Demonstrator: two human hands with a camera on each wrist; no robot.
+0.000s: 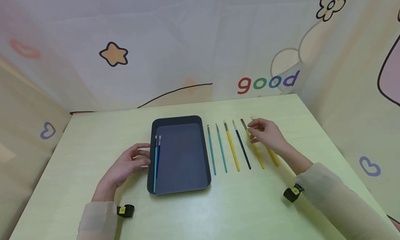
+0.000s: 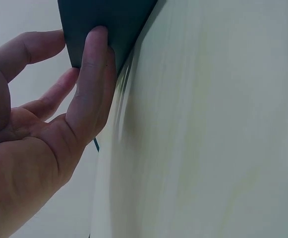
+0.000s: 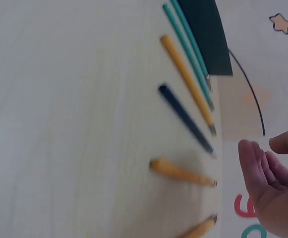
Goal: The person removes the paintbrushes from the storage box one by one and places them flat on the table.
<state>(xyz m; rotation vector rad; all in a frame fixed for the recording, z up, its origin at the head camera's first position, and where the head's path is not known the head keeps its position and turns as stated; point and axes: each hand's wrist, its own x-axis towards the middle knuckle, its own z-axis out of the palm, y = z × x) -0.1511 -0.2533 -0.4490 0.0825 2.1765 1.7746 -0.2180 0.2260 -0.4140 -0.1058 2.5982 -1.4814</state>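
My left hand point(image 1: 132, 162) rests its fingertips against the outer left wall of a dark grey tray point(image 1: 184, 156); the left wrist view shows the fingers spread on the tray's side point(image 2: 91, 15). Inside, along the left wall, lie a teal paintbrush point(image 1: 155, 167) and a dark blue paintbrush point(image 1: 158, 156). Over the upper part of the rightmost yellow paintbrushes hovers my right hand point(image 1: 265, 132). In the right wrist view, its thumb and fingers are apart with nothing between them. One yellow paintbrush point(image 1: 257, 153) lies just left of it; another point(image 1: 273, 157) is partly hidden beneath.
Between the tray and my right hand, more paintbrushes lie in a row: two teal ones point(image 1: 211, 153) point(image 1: 222, 151), a yellow one point(image 1: 232, 148) and a dark blue one point(image 1: 243, 148). Printed cloth point(image 1: 175, 59) stands behind and beside the pale wooden table point(image 1: 200, 219).
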